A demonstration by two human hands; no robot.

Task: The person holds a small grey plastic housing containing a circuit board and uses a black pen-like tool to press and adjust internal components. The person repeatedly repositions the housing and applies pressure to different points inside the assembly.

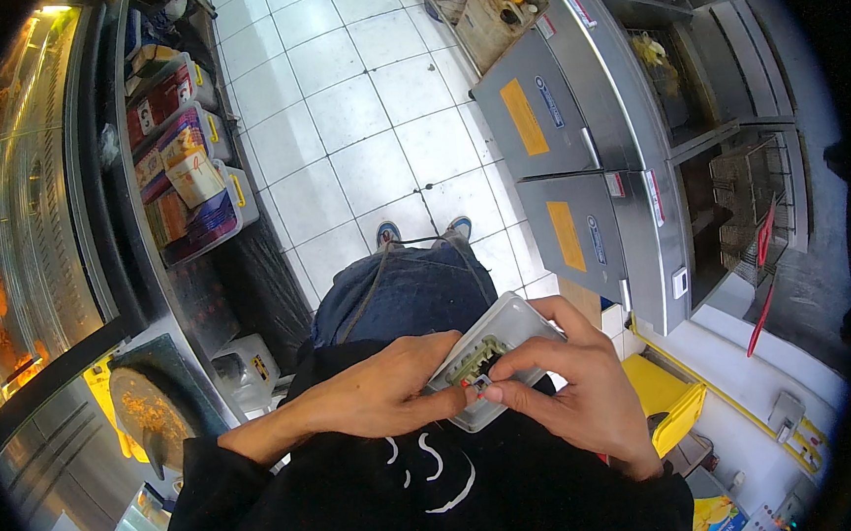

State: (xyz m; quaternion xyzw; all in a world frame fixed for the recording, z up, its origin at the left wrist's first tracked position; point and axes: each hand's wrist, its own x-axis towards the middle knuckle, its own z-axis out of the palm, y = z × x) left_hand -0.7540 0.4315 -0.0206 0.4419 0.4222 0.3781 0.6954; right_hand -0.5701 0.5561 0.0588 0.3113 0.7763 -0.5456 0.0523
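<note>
In front of my body I hold a shallow, light grey plastic box [511,321], tilted, with its open side up. A pale green, ridged part that looks like a terminal block [477,359] sits inside it. My left hand [394,384] grips the box from the left, its thumb lying across the near edge. The thumb and forefinger of my right hand [587,382] pinch at a small piece with orange and blue on it [477,384], beside the left thumb tip. Other right fingers curl round the box's far right side. The fingertips partly hide the small piece.
A lit glass food display [31,194] stands at left, beside shelved bins of packets [192,168]. At right are steel fryer cabinets [558,108] with wire baskets [742,199]. A yellow bin [678,416] is near my right elbow. White floor tiles [361,122] lie ahead.
</note>
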